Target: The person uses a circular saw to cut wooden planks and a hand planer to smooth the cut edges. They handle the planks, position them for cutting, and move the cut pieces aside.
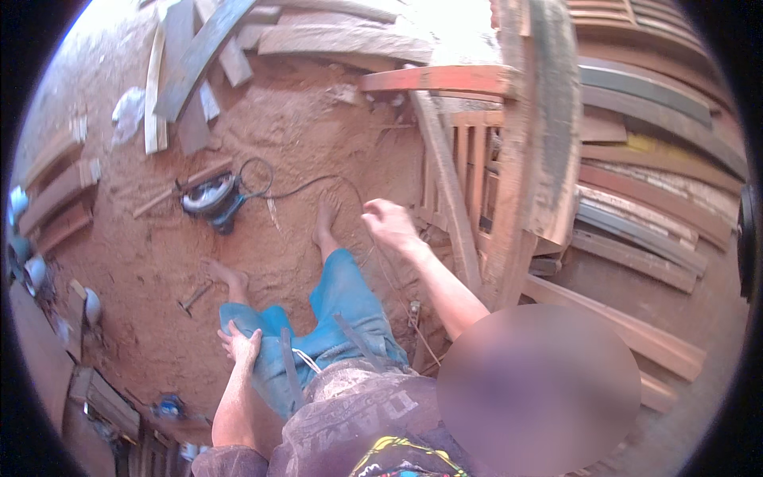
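My left hand (240,343) rests on the left leg of my blue shorts (342,298), its fingers apart and nothing in it. Raised in front of my right knee, my right hand (389,224) has its fingers curled in; what they hold, if anything, is hidden. A dark cord (314,179) runs along the ground toward that hand from a circular saw (211,197). The blue and black saw lies ahead of my feet, beside a narrow wood strip (179,189). Near my left foot (226,274) a hammer (195,297) lies on the sawdust.
Upright timber posts (509,159) and a slatted wooden frame (469,159) stand close at my right. Stacked boards (644,175) fill the far right. Loose planks (199,63) lie ahead. A blue tool (168,407) sits at lower left. A blurred patch hides the lower right.
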`<state>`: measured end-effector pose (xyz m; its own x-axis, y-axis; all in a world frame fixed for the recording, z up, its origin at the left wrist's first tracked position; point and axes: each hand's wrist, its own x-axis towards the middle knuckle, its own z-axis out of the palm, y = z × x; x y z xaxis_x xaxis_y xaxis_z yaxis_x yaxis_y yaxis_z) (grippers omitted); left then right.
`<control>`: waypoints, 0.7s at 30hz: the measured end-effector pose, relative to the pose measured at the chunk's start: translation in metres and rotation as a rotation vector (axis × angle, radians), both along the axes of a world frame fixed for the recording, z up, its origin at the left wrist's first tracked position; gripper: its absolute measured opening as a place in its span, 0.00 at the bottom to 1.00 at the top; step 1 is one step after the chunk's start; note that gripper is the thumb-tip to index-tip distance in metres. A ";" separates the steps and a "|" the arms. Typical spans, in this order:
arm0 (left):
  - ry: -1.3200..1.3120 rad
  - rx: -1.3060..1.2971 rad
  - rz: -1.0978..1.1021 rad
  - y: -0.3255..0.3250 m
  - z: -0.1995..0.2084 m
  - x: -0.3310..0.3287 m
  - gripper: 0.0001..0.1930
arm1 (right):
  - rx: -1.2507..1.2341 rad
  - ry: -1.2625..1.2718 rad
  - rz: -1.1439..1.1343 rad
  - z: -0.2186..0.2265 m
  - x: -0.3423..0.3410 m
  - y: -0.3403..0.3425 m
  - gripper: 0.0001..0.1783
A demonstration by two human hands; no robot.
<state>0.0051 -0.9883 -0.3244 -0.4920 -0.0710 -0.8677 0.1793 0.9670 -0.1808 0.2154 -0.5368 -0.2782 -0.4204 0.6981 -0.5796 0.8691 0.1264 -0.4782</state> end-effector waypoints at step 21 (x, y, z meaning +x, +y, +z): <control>-0.611 0.730 0.330 0.269 0.123 0.089 0.35 | -0.295 0.651 -0.995 0.251 0.185 0.008 0.38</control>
